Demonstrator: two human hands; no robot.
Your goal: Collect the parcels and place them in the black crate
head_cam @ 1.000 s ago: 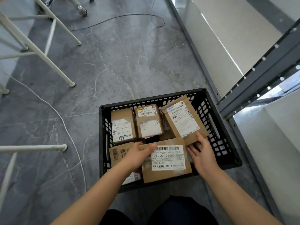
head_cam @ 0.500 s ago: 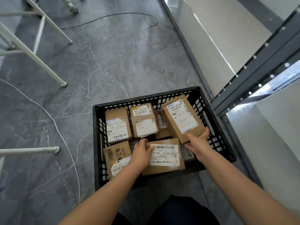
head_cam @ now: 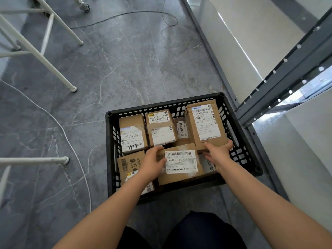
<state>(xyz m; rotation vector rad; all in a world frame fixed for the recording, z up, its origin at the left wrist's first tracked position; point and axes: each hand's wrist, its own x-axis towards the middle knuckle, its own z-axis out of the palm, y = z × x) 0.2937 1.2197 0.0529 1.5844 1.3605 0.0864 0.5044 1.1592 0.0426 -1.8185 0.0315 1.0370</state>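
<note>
A black crate (head_cam: pixel 248 159) stands on the grey floor and holds several brown cardboard parcels with white labels. My left hand (head_cam: pixel 152 162) grips the left end of the near J4-J06 parcel (head_cam: pixel 181 164), thumb on its label. My right hand (head_cam: pixel 219 152) holds the near edge of the tall parcel (head_cam: pixel 204 124) at the crate's right side, which lies tilted over other parcels. Two more parcels (head_cam: pixel 132 133) (head_cam: pixel 160 127) sit along the far side, and another (head_cam: pixel 129 163) lies at the near left, partly under my left arm.
A dark grey metal shelf frame (head_cam: pixel 287 76) rises just right of the crate, with white panels behind it. White table legs (head_cam: pixel 53 69) stand at the left. A white cable (head_cam: pixel 71 141) and a dark cable (head_cam: pixel 125 15) trail across the floor.
My right hand moved off the J4-J06 parcel up to the tall parcel's near edge and took hold of it. That parcel has straightened. My left hand stays on the J4-J06 parcel.
</note>
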